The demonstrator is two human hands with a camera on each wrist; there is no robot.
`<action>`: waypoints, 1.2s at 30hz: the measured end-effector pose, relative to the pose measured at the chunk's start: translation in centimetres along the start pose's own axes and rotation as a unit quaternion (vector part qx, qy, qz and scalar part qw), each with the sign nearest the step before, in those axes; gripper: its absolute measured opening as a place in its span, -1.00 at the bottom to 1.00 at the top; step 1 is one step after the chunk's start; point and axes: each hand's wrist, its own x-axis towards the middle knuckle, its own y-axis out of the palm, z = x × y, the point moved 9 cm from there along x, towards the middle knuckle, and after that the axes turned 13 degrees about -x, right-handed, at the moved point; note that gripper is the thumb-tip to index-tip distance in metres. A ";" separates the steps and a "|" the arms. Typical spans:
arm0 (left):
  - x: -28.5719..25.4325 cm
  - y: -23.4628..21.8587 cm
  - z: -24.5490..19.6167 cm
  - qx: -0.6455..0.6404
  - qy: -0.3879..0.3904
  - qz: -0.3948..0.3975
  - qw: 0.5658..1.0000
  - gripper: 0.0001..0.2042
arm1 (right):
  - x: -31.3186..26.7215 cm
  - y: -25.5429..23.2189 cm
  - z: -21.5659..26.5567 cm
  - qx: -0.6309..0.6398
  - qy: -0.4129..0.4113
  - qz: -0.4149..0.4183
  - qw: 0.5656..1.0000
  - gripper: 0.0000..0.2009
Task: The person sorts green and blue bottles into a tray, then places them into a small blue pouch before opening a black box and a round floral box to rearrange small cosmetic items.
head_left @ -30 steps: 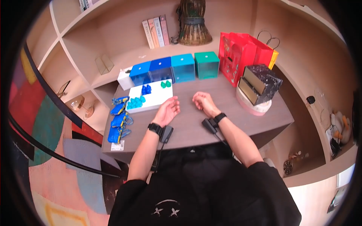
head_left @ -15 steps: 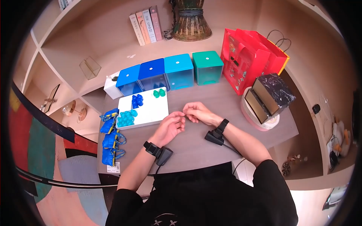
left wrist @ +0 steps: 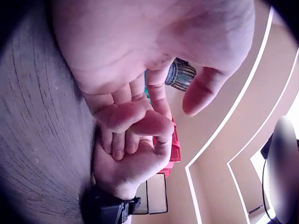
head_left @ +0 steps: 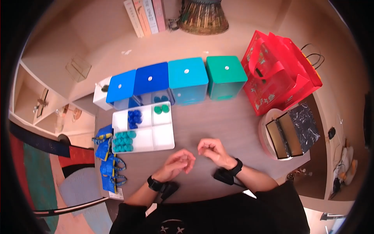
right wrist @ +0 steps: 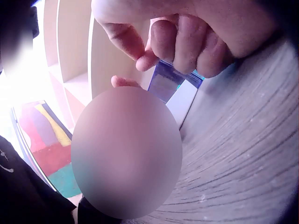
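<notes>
My left hand [head_left: 177, 164] and right hand [head_left: 213, 151] are over the front of the dark wooden table, a small gap between them in the head view. Both hold nothing, their fingers loosely bent. In the left wrist view the right hand [left wrist: 128, 165] appears beyond the left fingers. Nearest the left hand is a white divided tray [head_left: 163, 136]. Teal egg-shaped pieces [head_left: 124, 141] fill its front left compartment, dark blue pieces [head_left: 134, 118] lie in the back middle one, and green pieces [head_left: 161, 109] in the back right one.
Behind the tray stand a light blue box [head_left: 121, 87], dark blue box [head_left: 151, 80], cyan box [head_left: 187, 78] and green box [head_left: 226, 76]. Small blue bags [head_left: 107, 165] line the left edge. Red paper bags [head_left: 272, 78] and a black marbled box [head_left: 304, 126] occupy the right.
The head view has tilted down, bringing the tray and boxes closer. Half a second ago the fingertips of both hands met or overlapped; now they stand slightly apart. The pieces stay in the tray.
</notes>
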 end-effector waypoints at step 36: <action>1.8 -0.4 -2.0 -0.010 0.123 -0.014 0.992 -0.72 | 0.8 -0.1 0.2 -0.069 -0.010 -0.032 0.997 -0.87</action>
